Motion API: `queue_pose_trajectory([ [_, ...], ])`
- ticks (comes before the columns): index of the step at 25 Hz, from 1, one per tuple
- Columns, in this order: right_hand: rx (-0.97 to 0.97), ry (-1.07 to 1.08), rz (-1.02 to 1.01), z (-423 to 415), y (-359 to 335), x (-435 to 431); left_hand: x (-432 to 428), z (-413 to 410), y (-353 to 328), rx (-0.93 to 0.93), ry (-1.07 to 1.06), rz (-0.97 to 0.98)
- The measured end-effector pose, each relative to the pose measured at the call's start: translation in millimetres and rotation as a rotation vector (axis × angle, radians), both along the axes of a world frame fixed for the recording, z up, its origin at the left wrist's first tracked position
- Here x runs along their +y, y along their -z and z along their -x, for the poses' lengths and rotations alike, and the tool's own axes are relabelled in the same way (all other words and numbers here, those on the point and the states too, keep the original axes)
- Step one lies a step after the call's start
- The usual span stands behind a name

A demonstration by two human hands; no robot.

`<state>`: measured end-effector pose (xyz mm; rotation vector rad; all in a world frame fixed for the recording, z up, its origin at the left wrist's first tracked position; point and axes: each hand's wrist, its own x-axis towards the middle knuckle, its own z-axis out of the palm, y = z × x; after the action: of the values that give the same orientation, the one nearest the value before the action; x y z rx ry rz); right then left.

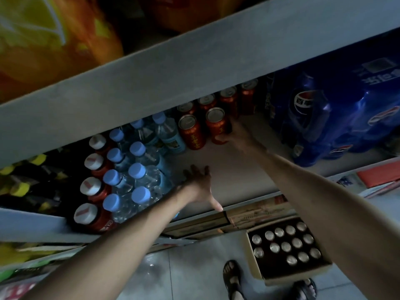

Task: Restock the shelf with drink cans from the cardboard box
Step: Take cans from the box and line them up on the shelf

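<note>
Several red drink cans stand in rows at the back of the white shelf (233, 169). My right hand (234, 135) reaches deep into the shelf and grips one red can (218, 122) standing upright beside another red can (191, 131). My left hand (200, 185) rests flat on the bare shelf surface near its front edge, fingers spread, holding nothing. On the floor below, at the lower right, the open cardboard box (255, 269) holds several more cans seen from above.
Water bottles with blue caps (138, 169) and red bottles with white caps (93, 185) fill the shelf's left side. A blue shrink-wrapped cola pack (329, 118) sits on the right. An upper shelf board (173, 68) overhangs. My sandalled feet (232, 276) stand by the box.
</note>
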<state>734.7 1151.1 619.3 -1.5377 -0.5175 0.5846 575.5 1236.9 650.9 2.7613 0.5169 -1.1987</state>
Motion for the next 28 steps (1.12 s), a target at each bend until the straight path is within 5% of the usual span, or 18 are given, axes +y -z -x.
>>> queue_pose_trajectory([
  [5, -0.044, 0.106, -0.063, 19, 11, 5, 1, -2, 8, 0.004, 0.031, -0.013],
  [11, -0.338, 0.299, 0.334, 23, 13, 22, 4, -5, 13, 0.031, 0.021, 0.003],
  [28, -0.395, 0.309, 0.287, 19, 17, 28, 0, -10, 12, 0.077, 0.052, -0.012],
])
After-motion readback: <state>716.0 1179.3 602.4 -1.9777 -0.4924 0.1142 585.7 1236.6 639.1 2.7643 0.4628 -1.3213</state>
